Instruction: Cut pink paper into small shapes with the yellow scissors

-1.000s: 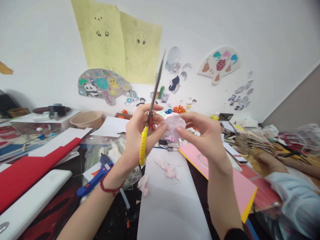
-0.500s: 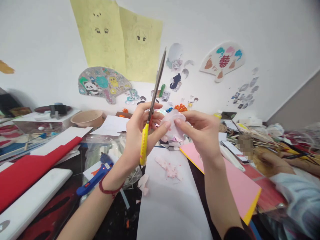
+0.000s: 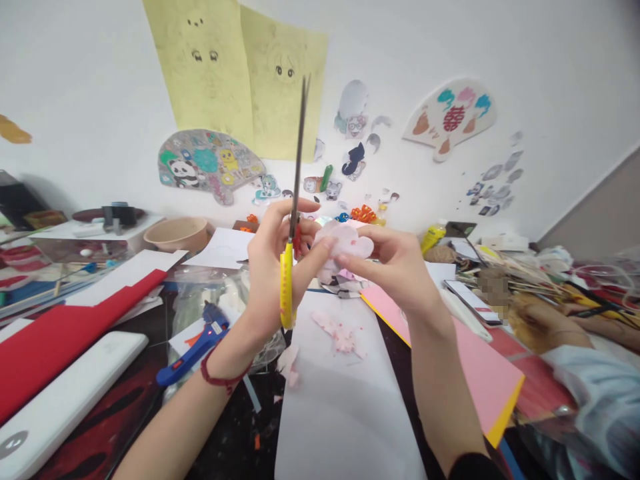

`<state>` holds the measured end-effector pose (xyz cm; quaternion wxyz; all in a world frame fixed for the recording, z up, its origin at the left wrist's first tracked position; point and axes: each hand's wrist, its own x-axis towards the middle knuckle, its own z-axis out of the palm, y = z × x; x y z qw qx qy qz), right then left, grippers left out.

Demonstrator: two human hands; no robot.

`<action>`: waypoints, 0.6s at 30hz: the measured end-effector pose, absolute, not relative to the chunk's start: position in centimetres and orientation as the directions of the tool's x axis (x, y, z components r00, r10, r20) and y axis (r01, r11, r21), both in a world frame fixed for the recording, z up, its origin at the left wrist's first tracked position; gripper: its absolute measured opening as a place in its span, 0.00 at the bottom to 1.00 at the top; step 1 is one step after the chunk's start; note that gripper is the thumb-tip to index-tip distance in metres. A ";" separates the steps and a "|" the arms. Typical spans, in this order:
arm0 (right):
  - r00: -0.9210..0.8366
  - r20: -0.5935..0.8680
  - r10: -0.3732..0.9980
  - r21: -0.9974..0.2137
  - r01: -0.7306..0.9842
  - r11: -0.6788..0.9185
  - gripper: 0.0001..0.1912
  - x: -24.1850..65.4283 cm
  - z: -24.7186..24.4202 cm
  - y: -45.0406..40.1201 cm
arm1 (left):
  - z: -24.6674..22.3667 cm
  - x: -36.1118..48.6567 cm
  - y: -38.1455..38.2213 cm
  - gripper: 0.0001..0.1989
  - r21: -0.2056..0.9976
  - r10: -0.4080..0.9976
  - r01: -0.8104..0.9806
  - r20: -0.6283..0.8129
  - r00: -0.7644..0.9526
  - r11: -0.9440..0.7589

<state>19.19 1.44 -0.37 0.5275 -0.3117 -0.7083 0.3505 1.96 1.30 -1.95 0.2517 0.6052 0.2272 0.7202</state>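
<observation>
Both hands meet in front of me at a pale pink paper flower (image 3: 346, 241) with rounded lobes. My left hand (image 3: 275, 267) has the scissors (image 3: 286, 283) hooked in its fingers, yellow handle down and blades pointing up, while its thumb presses the paper. At the flower's right edge, my right hand (image 3: 397, 267) pinches it between thumb and fingers. Below them, pink paper scraps (image 3: 343, 337) lie on a long white sheet (image 3: 345, 413). Another scrap (image 3: 289, 365) rests at that sheet's left edge.
Left of the sheet lie a blue glue gun (image 3: 195, 350), a white oblong case (image 3: 75, 393) and red card (image 3: 75, 337). Pink card (image 3: 480, 373) and a phone (image 3: 473, 301) are on the right. Another person's arm (image 3: 555, 327) reaches in at far right.
The paper flower has been turned and lies flatter, its lobed edge now showing to the right. The scissors have swung more upright and slightly left. My right hand has shifted a little.
</observation>
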 end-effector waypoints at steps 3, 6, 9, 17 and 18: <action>-0.204 0.544 0.814 -0.827 0.033 0.561 0.07 19.4 -0.4 1.6 | -2.1 1.8 1.5 0.21 0.637 0.648 -0.117 0.751 -0.129 -0.762; -0.161 0.573 0.804 -0.812 0.022 0.583 0.06 19.8 -0.2 1.7 | -2.1 1.6 1.7 0.21 0.643 0.657 -0.143 0.749 -0.091 -0.753; -0.157 0.587 0.794 -0.782 0.145 0.606 0.05 20.4 0.1 1.6 | -1.9 1.3 1.9 0.21 0.604 0.609 -0.085 0.791 -0.051 -0.792; -0.327 0.607 0.724 -0.607 0.397 0.688 0.04 20.7 0.3 1.0 | -1.5 1.2 1.4 0.21 0.566 0.574 0.107 0.817 0.053 -0.817; -0.334 0.618 0.712 -0.590 0.400 0.701 0.03 20.7 0.3 1.1 | -1.6 1.4 1.3 0.20 0.564 0.574 0.127 0.816 0.063 -0.816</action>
